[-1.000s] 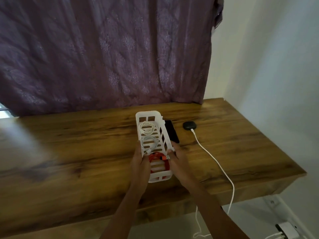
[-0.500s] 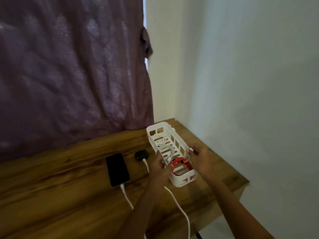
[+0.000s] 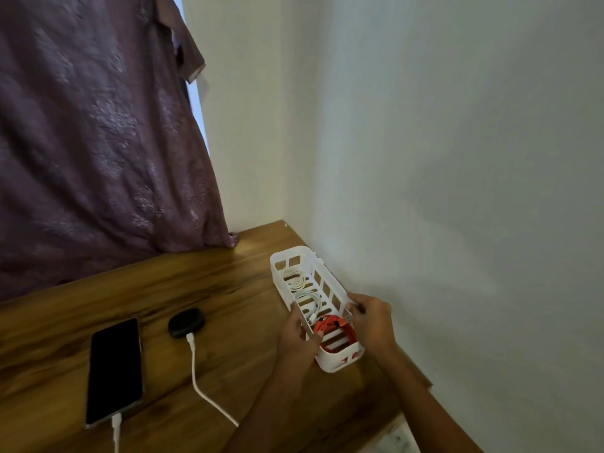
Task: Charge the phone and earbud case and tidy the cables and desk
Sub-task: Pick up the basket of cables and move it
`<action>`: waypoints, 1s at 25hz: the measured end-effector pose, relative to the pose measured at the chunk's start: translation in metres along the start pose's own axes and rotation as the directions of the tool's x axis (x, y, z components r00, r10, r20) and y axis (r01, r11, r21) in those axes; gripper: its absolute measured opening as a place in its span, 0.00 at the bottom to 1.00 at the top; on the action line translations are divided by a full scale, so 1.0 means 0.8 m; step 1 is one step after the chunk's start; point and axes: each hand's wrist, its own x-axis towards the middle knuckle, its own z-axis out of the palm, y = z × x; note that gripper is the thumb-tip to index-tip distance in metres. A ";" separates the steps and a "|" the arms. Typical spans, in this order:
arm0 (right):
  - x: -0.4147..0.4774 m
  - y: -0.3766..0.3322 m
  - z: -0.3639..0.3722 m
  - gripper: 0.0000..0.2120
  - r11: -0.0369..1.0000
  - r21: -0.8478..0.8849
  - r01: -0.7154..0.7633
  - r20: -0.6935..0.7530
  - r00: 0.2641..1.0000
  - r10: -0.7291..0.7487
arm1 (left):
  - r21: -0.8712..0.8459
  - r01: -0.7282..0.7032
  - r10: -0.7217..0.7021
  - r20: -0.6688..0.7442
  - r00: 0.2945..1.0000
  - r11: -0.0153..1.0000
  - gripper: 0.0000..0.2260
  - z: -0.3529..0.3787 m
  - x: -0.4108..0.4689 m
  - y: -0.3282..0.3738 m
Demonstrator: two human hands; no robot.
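On the bench (image 3: 212, 289), the white basket (image 3: 340, 361) of cables (image 3: 336, 328) stands at lower right, left fingers (image 3: 314, 341) curled round its left rim, right fingers (image 3: 357, 305) pinching its right rim; phone (image 3: 116, 371) and earbud case (image 3: 186, 322) lie plugged in, lower left.

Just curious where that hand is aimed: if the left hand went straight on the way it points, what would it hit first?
The white slotted basket: the left hand grips its side wall. Past that wall, probably the coiled red cable, though depth is unclear.
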 end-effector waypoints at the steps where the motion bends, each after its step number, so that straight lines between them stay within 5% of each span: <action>1: 0.005 0.004 0.000 0.17 1.000 -0.006 0.001 0.014 1.000 -0.001 | 0.003 0.005 -0.005 -0.003 1.000 1.000 0.30 0.003 0.004 -0.002; 5: 0.012 0.009 0.000 0.16 0.962 -0.204 0.182 -0.041 0.980 -0.194 | 0.019 -0.015 0.015 -0.011 1.000 1.000 0.29 0.010 0.016 -0.007; 8: 0.003 0.021 0.010 0.18 0.650 -0.450 0.613 -0.066 0.703 -0.708 | -0.020 -0.033 0.032 -0.049 0.998 0.999 0.21 0.007 0.021 -0.007; 10: -0.011 0.034 0.023 0.20 0.441 -0.425 0.791 0.084 0.519 -0.850 | -0.024 -0.036 0.034 -0.070 0.997 0.999 0.17 0.004 0.031 -0.008; 12: -0.024 0.043 0.033 0.19 0.289 -0.447 0.847 0.230 0.421 -0.877 | -0.049 0.002 -0.005 -0.064 0.998 0.999 0.16 0.000 0.043 -0.010; 17: -0.017 0.059 0.031 0.18 0.152 -0.590 0.793 0.297 0.387 -0.873 | 0.019 0.031 -0.030 -0.017 0.999 0.999 0.21 -0.002 0.061 -0.017; 21: -0.005 0.064 0.019 0.30 0.168 -0.604 0.779 0.352 0.449 -0.821 | 0.036 0.039 -0.040 0.005 0.999 0.999 0.21 0.017 0.071 -0.008; 25: 0.011 0.071 0.007 0.28 0.187 -0.586 0.789 0.359 0.459 -0.813 | 0.003 0.044 -0.044 -0.012 0.999 0.999 0.21 0.033 0.074 -0.001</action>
